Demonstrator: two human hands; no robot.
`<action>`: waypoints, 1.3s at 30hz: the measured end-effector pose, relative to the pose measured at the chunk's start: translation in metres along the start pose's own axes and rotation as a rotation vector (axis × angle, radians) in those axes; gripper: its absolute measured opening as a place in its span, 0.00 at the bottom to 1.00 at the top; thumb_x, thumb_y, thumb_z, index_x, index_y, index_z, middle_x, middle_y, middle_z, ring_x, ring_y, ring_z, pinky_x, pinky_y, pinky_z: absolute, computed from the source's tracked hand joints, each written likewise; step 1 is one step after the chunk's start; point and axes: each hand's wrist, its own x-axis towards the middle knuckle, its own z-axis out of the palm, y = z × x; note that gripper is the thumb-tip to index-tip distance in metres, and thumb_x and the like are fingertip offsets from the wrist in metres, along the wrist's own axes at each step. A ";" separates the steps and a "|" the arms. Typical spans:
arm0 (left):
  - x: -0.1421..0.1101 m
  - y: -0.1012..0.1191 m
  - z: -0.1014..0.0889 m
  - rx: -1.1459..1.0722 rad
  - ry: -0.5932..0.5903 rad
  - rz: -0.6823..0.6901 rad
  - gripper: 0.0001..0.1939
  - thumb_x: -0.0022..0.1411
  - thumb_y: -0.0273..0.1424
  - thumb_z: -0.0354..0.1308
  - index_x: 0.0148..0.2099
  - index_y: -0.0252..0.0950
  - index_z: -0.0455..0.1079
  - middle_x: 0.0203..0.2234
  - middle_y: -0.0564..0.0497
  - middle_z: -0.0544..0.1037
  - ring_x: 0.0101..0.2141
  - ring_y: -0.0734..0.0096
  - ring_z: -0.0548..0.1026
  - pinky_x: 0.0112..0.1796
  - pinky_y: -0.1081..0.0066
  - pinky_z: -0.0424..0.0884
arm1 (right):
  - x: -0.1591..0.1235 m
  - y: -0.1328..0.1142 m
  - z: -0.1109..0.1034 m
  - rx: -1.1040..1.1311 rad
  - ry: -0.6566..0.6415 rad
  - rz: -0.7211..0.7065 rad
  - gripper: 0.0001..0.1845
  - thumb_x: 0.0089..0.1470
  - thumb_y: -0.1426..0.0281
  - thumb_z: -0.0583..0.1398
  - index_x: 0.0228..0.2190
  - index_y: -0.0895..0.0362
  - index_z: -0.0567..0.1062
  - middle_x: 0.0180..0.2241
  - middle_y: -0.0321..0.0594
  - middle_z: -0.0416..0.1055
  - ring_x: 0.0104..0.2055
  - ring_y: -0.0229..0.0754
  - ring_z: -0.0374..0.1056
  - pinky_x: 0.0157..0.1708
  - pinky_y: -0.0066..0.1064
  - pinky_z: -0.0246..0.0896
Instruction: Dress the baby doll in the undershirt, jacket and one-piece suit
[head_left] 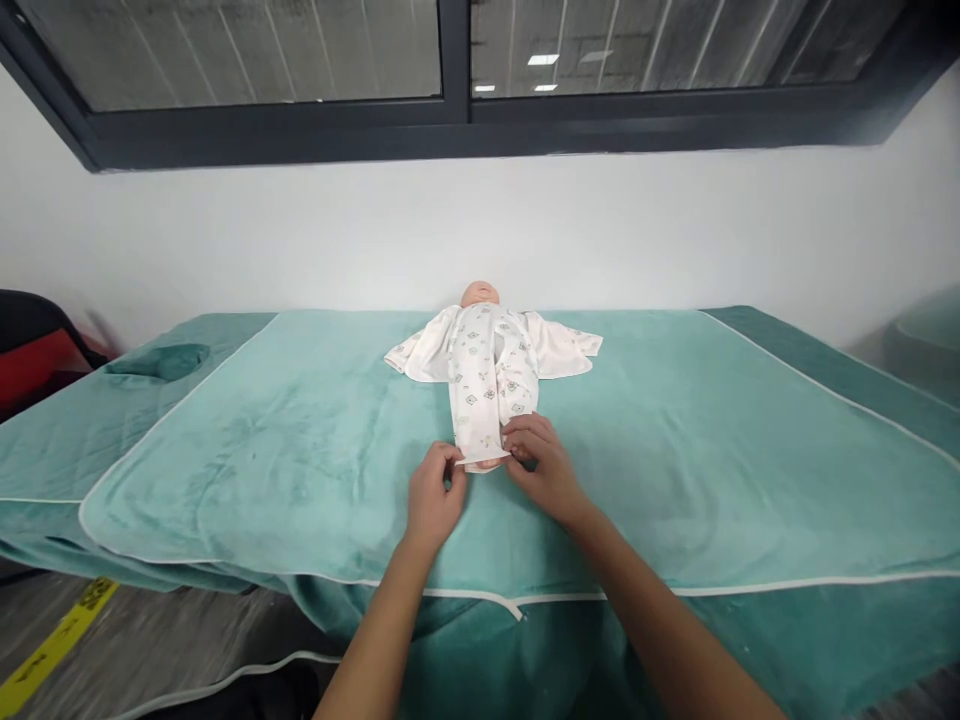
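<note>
A baby doll [480,293] lies on its back with its head toward the wall, and its feet show at the near end. Over its body is a white printed baby garment [474,385], with sleeves spread out to both sides. My left hand [436,497] pinches the left corner of the garment's lower hem beside the feet. At the other corner of that hem, my right hand [545,470] has its thumb and fingers closed on the cloth. Between the two hands the hem is stretched nearly straight.
Under the doll, a teal plush blanket [300,430] with white piping covers the bed and hangs over its near edge. Behind are a white wall [300,240] and a dark-framed window [457,110]. A red and black object [37,360] stands at far left, above yellow floor tape [60,640].
</note>
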 end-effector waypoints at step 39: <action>0.025 0.022 0.044 0.353 0.073 0.513 0.11 0.65 0.35 0.55 0.46 0.36 0.68 0.37 0.47 0.76 0.42 0.61 0.72 0.56 0.51 0.61 | -0.005 -0.016 -0.042 0.133 -0.093 0.133 0.07 0.62 0.72 0.56 0.40 0.52 0.73 0.38 0.40 0.69 0.40 0.41 0.67 0.42 0.34 0.63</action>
